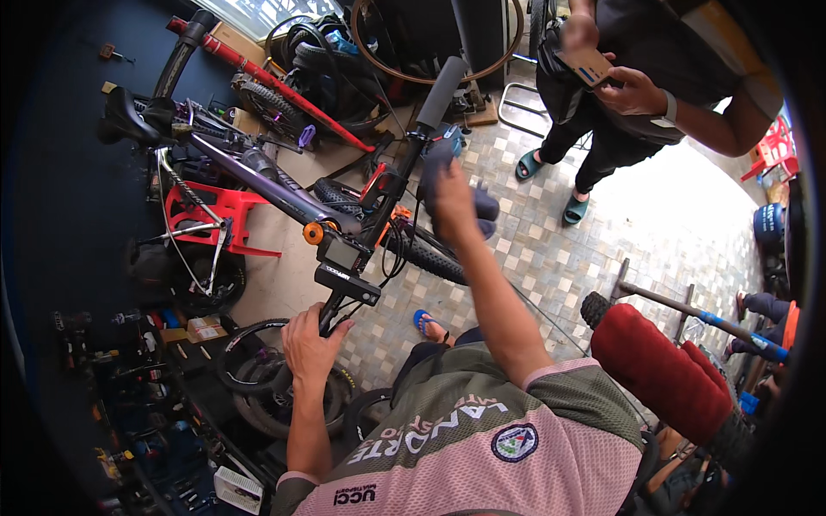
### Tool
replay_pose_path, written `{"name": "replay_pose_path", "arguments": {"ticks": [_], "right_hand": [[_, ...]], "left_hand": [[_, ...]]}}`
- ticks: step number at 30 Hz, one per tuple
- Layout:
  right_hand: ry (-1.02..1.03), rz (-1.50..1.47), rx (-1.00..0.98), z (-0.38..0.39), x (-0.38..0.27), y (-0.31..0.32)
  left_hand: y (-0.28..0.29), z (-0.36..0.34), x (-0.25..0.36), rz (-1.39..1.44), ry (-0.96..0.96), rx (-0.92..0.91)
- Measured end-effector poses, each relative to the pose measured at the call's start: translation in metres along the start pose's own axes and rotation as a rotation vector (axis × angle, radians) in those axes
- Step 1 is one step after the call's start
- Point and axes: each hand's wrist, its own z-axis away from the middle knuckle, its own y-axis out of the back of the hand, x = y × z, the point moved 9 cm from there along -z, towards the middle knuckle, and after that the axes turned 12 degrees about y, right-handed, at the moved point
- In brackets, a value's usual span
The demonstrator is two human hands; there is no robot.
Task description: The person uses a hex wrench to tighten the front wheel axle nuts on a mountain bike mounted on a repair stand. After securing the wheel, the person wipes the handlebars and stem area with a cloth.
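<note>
Before me stands a bicycle with a purple-grey frame (pixel 258 182). My left hand (pixel 311 346) is wrapped round the near end of its black handlebar (pixel 385 211). My right hand (pixel 456 205), somewhat blurred, clutches a dark blue cloth (pixel 486 206) beside the bar's far half. Part of the cloth bunches up by the brake lever, and whether it touches the bar is hard to tell. A small screen (pixel 342 253) and a black box-shaped light (pixel 347 283) are mounted at the bar's middle. The far grip (pixel 442 92) is bare of hands.
Behind the bicycle are a red plastic stool (pixel 211 215), a red frame tube (pixel 284 86) and piled tyres (pixel 323 56). Across the tiled floor (pixel 516 258), another person holds a flat tan object (pixel 587 66). A red cloth-wrapped padded bar (pixel 654 361) is at my right. Parts and tools crowd the left.
</note>
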Motion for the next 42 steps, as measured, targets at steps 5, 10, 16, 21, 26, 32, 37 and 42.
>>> {"name": "replay_pose_path", "arguments": {"ticks": [5,10,16,21,26,32,37,42], "right_hand": [[0.335,0.377,-0.133,0.013,-0.017,-0.019],[-0.039,0.042,-0.488,-0.008,-0.006,0.028],[-0.069,0.075,-0.130,-0.053,-0.010,0.025],[0.229,0.435,-0.025,-0.075,-0.025,0.019],[-0.065,0.254,0.057,-0.083,0.002,0.032],[0.164,0.213,-0.113,-0.080,-0.013,0.014],[0.157,-0.030,-0.089,-0.052,0.017,0.037],[-0.313,-0.429,0.101,-0.007,0.086,0.090]], "left_hand": [[-0.011,-0.001,-0.008,-0.031,0.075,-0.027],[-0.004,0.004,-0.006,-0.006,0.065,0.028],[0.000,-0.001,-0.007,0.005,0.018,0.027],[0.002,-0.003,-0.004,0.023,0.012,0.021],[0.001,-0.001,-0.008,0.017,-0.001,0.041],[0.001,-0.002,-0.002,-0.012,0.036,0.057],[0.000,-0.003,-0.002,0.025,0.028,0.059],[-0.004,0.002,-0.009,0.013,0.055,0.049]]}}
